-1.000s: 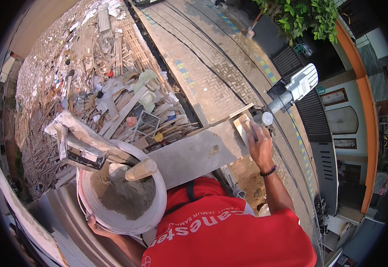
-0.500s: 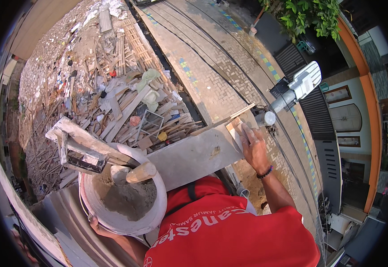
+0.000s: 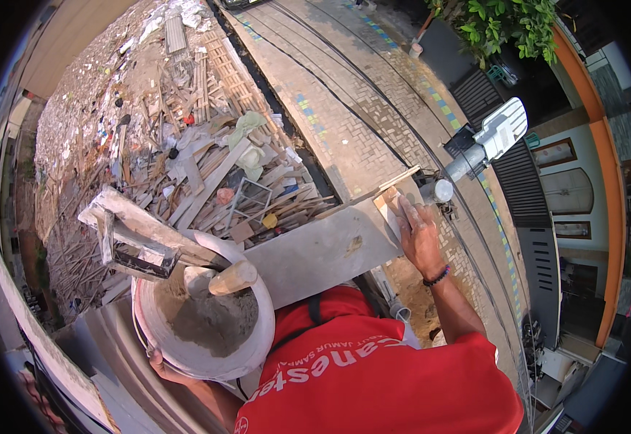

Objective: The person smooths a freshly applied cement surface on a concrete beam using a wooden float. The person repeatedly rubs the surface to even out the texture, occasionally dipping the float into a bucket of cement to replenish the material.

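Against the left side of a whitish bucket (image 3: 257, 340), my left hand (image 3: 165, 367) is closed on its outer wall; part of the hand is hidden. Grey wet mortar (image 3: 221, 325) lies inside. A tool with a round wooden handle (image 3: 233, 278) and a mortar-caked wooden float (image 3: 149, 224) rest across the bucket's far rim. My right hand (image 3: 420, 233) holds a small flat wooden board (image 3: 388, 206) at the right end of the smooth grey wall top (image 3: 323, 249), its fingers laid along the board.
Below the wall lies a heap of scrap timber and rubble (image 3: 214, 173). Cables run past a street lamp (image 3: 500, 134) close to the right of my right hand. A paved lane (image 3: 352, 123) lies far below. A pipe end (image 3: 400, 312) stands near my body.
The whole view has shifted slightly, moving things a little to the right. My right hand stays on the board at the wall's end, and my left hand stays on the bucket.
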Motion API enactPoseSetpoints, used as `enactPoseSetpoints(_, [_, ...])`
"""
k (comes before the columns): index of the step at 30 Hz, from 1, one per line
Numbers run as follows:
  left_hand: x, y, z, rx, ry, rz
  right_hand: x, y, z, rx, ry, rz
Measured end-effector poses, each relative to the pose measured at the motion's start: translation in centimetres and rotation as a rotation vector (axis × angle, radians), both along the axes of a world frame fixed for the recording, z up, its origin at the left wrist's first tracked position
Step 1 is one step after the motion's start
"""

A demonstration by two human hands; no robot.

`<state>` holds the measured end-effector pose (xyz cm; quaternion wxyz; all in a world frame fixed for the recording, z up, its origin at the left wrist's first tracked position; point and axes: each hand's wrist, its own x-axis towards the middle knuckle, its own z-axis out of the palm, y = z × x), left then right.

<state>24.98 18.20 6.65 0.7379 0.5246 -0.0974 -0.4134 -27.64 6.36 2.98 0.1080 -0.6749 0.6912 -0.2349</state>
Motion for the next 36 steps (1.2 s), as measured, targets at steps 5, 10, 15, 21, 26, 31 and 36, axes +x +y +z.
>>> enactPoseSetpoints(5, [0.3, 0.2, 0.1, 0.015, -0.02, -0.031, 1.3, 1.3, 0.3, -0.008, -0.08, 0.065])
enactPoseSetpoints(10, [0.1, 0.2, 0.4, 0.028, -0.015, 0.015, -1.5, 0.0, 0.8, -0.074, 0.0, -0.103])
enactPoseSetpoints(15, [-0.1, -0.1, 0.6, -0.026, 0.025, -0.059, -2.1, -0.7, -0.1, -0.045, 0.065, -0.112])
enactPoseSetpoints(21, [-0.1, 0.2, 0.2, -0.024, 0.006, -0.033, -0.4, 0.2, 0.0, 0.022, -0.024, 0.04])
enactPoseSetpoints(26, [-3.4, -0.9, 2.1, -0.047, -0.094, -0.03, -0.9, 0.3, 0.8, -0.024, -0.023, -0.036])
enactPoseSetpoints(31, [-3.0, -0.6, 2.0, -0.12, -0.094, -0.138, -2.4, -0.8, 0.9, 0.01, 0.022, -0.157])
enactPoseSetpoints(36, [0.5, 0.5, -0.1, 0.054, -0.03, 0.024, -1.2, -0.3, 0.2, 0.002, 0.019, -0.015])
